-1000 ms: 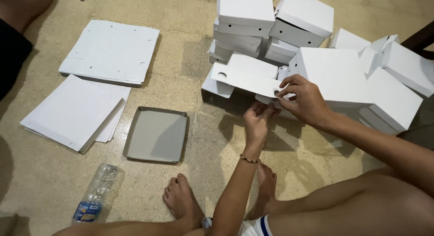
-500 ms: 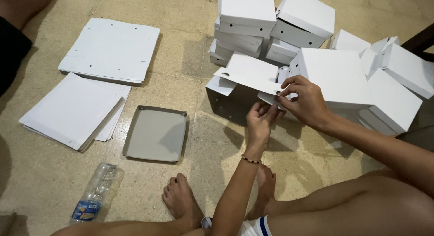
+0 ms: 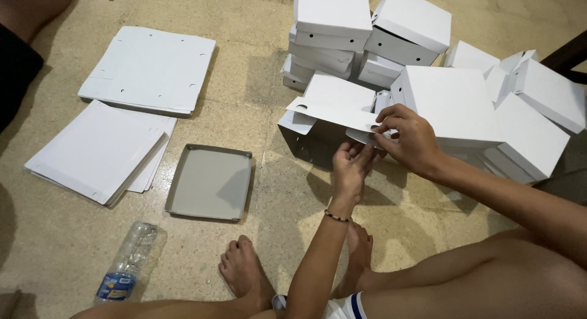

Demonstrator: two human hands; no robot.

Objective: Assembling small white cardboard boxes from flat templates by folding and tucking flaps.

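Right, both hands were on a half-folded white box (image 3: pixel 333 111) sitting on the floor (image 3: pixel 263 99) in front of the person's bare feet (image 3: pixel 244 276). Left hand (image 3: pixel 351 166) came up from below w/ fingers curled around the box's front flap edge; right hand (image 3: pixel 409 139) reached in from the right, fingertips pinched shut on the same flap just beside the left. So both grips were clamped on the box, not apart. Box lid panel was tilted up toward the camera, dark inside visible under it.

Behind & to the right stood stacks of finished white boxes (image 3: pixel 367 32), touching each other, more spread out at far right. To the left, well apart from the hands, lay two piles of flat white card sheets (image 3: pixel 147 68), one above the other. Between sheets & box sat a shallow grey tray (image 3: pixel 211 181), open side up. Near bottom left lay a clear plastic bottle (image 3: pixel 125 264) on its side, blue label
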